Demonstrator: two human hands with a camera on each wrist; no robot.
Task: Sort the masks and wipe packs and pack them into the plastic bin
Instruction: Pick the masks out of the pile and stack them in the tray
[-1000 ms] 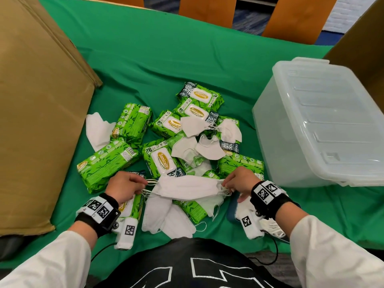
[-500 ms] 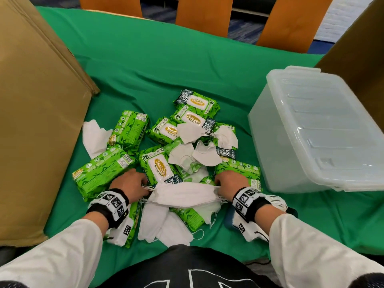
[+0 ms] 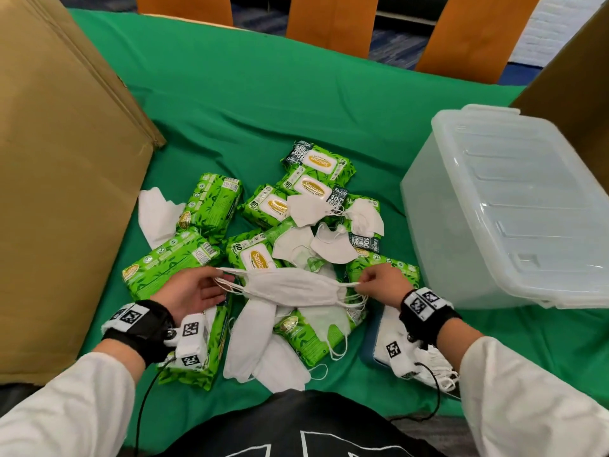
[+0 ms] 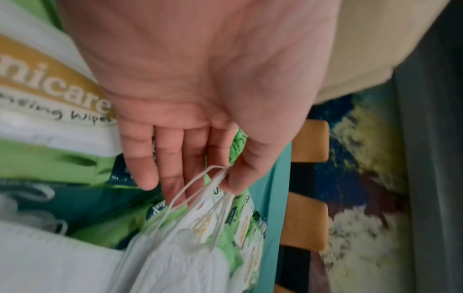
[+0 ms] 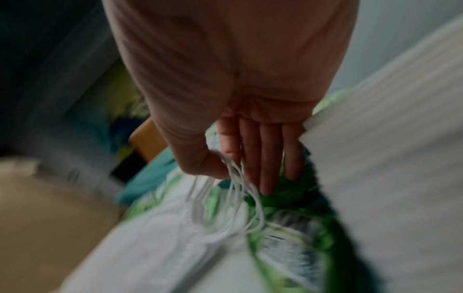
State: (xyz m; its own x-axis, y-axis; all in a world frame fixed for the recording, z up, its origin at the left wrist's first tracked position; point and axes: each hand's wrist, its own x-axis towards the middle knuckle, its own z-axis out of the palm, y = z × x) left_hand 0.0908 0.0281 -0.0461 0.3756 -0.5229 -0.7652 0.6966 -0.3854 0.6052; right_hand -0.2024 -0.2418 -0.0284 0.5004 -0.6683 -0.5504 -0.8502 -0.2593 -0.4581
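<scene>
A small stack of white masks (image 3: 290,286) is stretched between my two hands, just above a pile of green wipe packs (image 3: 260,258) and loose white masks (image 3: 333,245) on the green cloth. My left hand (image 3: 214,278) pinches the left ear loops (image 4: 218,174) between thumb and forefinger, its other fingers nearly straight. My right hand (image 3: 362,282) pinches the right ear loops (image 5: 230,174) the same way. The clear plastic bin (image 3: 514,206) stands at the right with its lid shut.
A large cardboard box (image 3: 59,179) stands close on the left, and another cardboard wall (image 3: 580,94) rises behind the bin. More masks (image 3: 418,361) lie under my right wrist. Orange chair backs (image 3: 333,24) line the table's far edge.
Both hands have lifted a little and moved apart, pulling the mask stack taut by its loops. The left hand has turned palm-up.
</scene>
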